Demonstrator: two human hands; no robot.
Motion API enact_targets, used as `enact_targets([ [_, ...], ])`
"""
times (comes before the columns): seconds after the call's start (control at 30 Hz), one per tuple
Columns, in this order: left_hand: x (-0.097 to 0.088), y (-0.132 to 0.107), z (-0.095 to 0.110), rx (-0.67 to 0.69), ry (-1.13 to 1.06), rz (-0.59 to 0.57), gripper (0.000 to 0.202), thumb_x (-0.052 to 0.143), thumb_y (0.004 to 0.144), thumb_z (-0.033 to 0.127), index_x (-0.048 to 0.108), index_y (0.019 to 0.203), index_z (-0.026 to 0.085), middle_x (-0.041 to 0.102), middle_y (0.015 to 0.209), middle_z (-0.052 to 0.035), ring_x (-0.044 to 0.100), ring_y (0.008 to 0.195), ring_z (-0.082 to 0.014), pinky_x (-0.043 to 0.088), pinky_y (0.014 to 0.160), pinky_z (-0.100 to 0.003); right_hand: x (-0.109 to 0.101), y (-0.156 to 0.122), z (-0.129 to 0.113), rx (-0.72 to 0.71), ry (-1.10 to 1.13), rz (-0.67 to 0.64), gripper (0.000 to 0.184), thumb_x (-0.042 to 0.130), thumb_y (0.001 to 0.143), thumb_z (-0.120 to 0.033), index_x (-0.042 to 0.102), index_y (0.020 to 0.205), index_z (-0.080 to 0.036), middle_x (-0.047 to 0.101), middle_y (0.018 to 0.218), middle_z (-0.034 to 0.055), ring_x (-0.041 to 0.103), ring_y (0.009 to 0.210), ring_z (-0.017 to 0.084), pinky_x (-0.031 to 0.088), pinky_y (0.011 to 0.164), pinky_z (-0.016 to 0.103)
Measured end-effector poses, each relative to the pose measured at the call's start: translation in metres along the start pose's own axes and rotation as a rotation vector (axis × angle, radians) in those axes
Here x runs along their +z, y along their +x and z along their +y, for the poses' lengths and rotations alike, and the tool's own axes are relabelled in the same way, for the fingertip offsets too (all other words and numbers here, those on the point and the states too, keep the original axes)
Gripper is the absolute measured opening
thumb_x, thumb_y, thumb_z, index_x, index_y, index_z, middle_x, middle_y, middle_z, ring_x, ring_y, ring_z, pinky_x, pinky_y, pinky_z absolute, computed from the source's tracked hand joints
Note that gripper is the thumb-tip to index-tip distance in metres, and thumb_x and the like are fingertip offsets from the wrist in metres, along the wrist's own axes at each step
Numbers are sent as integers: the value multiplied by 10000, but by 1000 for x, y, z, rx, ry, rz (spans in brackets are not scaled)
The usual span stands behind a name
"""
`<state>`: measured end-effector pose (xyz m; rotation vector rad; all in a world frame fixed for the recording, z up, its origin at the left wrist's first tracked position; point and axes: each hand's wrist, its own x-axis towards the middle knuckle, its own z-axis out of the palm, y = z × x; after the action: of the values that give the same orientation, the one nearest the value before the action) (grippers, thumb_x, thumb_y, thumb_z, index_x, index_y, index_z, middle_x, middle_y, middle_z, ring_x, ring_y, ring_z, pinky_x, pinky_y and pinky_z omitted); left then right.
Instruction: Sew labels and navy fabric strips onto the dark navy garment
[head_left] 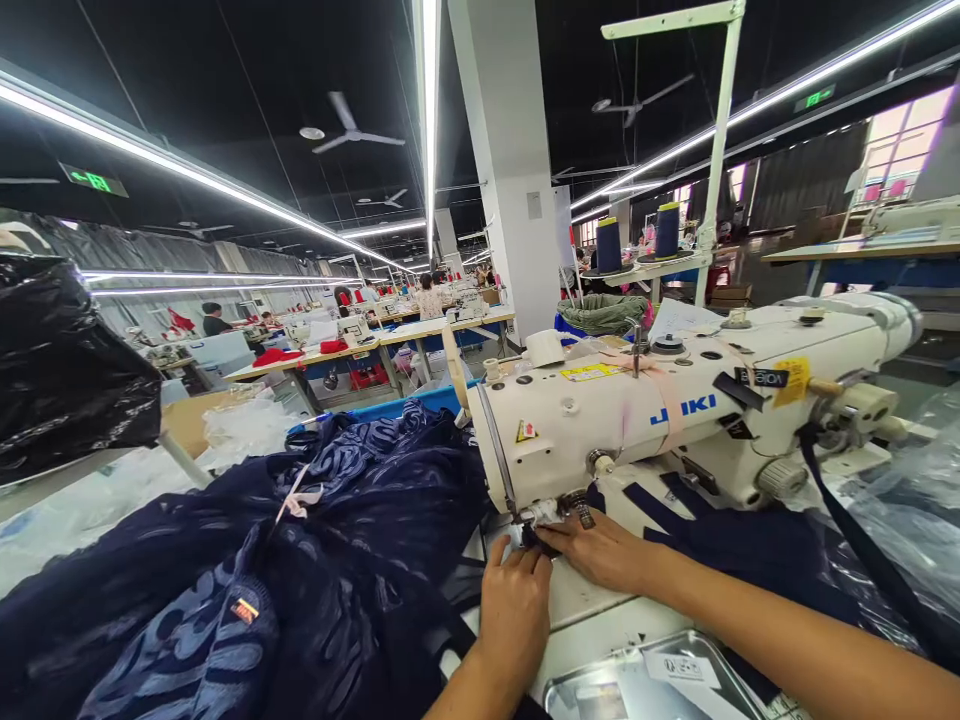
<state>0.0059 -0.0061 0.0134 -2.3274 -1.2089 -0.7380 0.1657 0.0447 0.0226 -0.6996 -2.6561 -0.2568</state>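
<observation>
A white JUKI sewing machine stands before me, with my hands close together under its needle end. My left hand has its fingers curled at the presser foot, closed on a small piece of dark navy fabric. From the right, my right hand reaches in with its fingertips pressed together at the same piece. Fingers and machine head hide much of that fabric. Left of the machine lies a big heap of navy lace garments, with a pale tie around part of it.
A metal tray with papers sits at the front edge. Dark straps hang right of the machine, near clear plastic. Two navy thread cones stand behind. A black plastic bag is at far left. Several people work farther back.
</observation>
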Motion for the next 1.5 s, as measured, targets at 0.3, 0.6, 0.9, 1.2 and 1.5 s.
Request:
enact_targets([
  [0.3, -26, -13, -30, -77, 83, -123, 324, 400, 669, -36, 609, 798, 175, 628, 789, -39, 580, 756, -200, 448, 779, -391, -11, -7, -2, 79, 100, -52, 261, 489, 792, -238, 632, 992, -150, 624, 990, 106, 554, 890, 226, 387, 841, 369],
  [0.6, -25, 2, -34, -140, -113, -178, 309, 537, 633, 58, 614, 903, 187, 599, 917, -51, 538, 866, -216, 415, 806, -403, -11, -5, -23, 163, 127, -93, 242, 500, 826, -223, 584, 1038, -142, 561, 1037, 111, 528, 958, 248, 411, 840, 389],
  [0.9, -8, 4, -29, 94, -14, -64, 181, 491, 786, 91, 597, 669, 179, 567, 674, -14, 502, 697, -167, 370, 728, -361, -5, -5, -3, 212, 431, -57, 244, 496, 818, -135, 637, 1010, -187, 607, 1035, 70, 533, 975, 200, 408, 862, 326],
  [1.2, -2, 5, -31, 150, -66, -56, 239, 462, 803, 93, 586, 620, 182, 564, 662, -20, 496, 662, -158, 387, 652, -323, -8, -8, -2, 83, 351, -15, 222, 452, 843, -132, 634, 965, -169, 615, 973, 68, 560, 881, 176, 428, 810, 296],
  [1.5, -30, -9, -34, 110, -157, -267, 353, 414, 775, 81, 599, 1039, 223, 624, 1086, -57, 540, 1028, -213, 398, 910, -440, -7, -12, -13, 45, 146, -23, 172, 398, 855, -138, 557, 913, -165, 568, 966, 71, 546, 851, 180, 421, 810, 338],
])
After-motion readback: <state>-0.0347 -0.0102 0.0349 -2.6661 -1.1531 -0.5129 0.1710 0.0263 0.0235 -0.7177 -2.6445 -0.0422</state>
